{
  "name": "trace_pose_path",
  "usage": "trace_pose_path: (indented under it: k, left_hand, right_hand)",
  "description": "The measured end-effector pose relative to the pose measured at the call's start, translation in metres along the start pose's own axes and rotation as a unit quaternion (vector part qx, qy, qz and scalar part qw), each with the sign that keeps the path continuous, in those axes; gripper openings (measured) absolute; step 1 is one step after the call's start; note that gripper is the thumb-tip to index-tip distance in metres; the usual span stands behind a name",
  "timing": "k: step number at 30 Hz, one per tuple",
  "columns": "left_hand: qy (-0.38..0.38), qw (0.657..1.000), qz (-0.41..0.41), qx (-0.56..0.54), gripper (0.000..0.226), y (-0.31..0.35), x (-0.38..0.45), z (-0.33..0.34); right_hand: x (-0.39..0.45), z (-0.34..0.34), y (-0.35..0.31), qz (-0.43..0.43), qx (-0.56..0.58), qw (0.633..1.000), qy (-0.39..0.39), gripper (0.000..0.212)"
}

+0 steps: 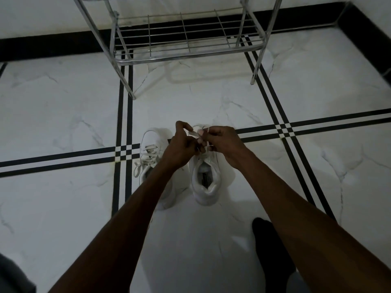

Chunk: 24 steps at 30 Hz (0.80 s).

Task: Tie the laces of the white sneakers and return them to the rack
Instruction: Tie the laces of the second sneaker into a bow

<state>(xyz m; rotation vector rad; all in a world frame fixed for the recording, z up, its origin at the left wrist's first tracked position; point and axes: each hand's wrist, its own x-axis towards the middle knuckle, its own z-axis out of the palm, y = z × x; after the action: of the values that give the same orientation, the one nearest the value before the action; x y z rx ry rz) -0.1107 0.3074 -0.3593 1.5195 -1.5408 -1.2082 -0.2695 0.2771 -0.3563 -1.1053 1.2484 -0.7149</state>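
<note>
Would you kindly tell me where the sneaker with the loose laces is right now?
In the head view, the untied sneaker sits on the tiled floor left of centre, beside the other sneaker and partly under the left forearm, well short of the metal rack.

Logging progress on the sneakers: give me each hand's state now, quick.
Left hand: closed, pinching the lace of the right-hand sneaker.
Right hand: closed, pinching the same lace.

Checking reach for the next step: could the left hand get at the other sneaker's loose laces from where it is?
Probably yes. The left hand is busy with the right sneaker's laces, but the left sneaker sits right beside it, laces uncovered.
</note>
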Motion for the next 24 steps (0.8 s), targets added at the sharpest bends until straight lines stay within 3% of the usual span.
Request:
trace_pose_path:
  k: [2,5,7,9,12,16,18,20,24]
  left_hand:
    - [0.004,0.997,-0.031,-0.075,0.034,-0.002,-0.002,0.000]
    - [0.031,0.987,-0.085,-0.130,0.038,-0.012,-0.004,-0.005]
    - [0.042,0.986,-0.099,-0.129,0.036,-0.015,-0.003,-0.006]
    - [0.050,0.984,-0.109,-0.130,0.028,-0.015,-0.002,-0.006]
    - [0.044,0.980,-0.105,-0.166,0.015,-0.011,-0.001,-0.003]
    - [-0.003,0.981,-0.101,-0.168,0.042,-0.011,-0.003,-0.002]
    - [-0.021,0.992,-0.074,-0.097,0.046,-0.010,-0.001,-0.002]
    - [0.005,0.999,-0.031,0.023,0.033,-0.008,0.003,0.000]
    - [0.096,0.974,-0.012,0.206,0.018,-0.012,0.000,-0.004]
  right_hand:
    - [0.003,0.002,0.004,0.022,0.032,0.999,0.020,0.024]
    - [0.002,-0.007,0.005,0.011,-0.005,1.000,-0.022,0.022]
    - [0.000,-0.017,-0.001,-0.034,-0.137,0.988,-0.058,0.022]
    - [0.002,-0.021,-0.005,-0.100,-0.306,0.946,-0.049,0.020]
    - [0.005,-0.016,-0.004,-0.196,-0.375,0.906,0.013,0.013]
    - [0.000,-0.005,0.008,-0.222,-0.315,0.918,0.094,0.009]
    - [-0.002,-0.003,0.011,-0.199,-0.250,0.942,0.105,0.009]
    - [-0.003,-0.004,0.009,-0.150,-0.187,0.966,0.099,0.011]
    - [-0.013,-0.025,0.007,0.034,-0.020,0.998,0.059,0.024]
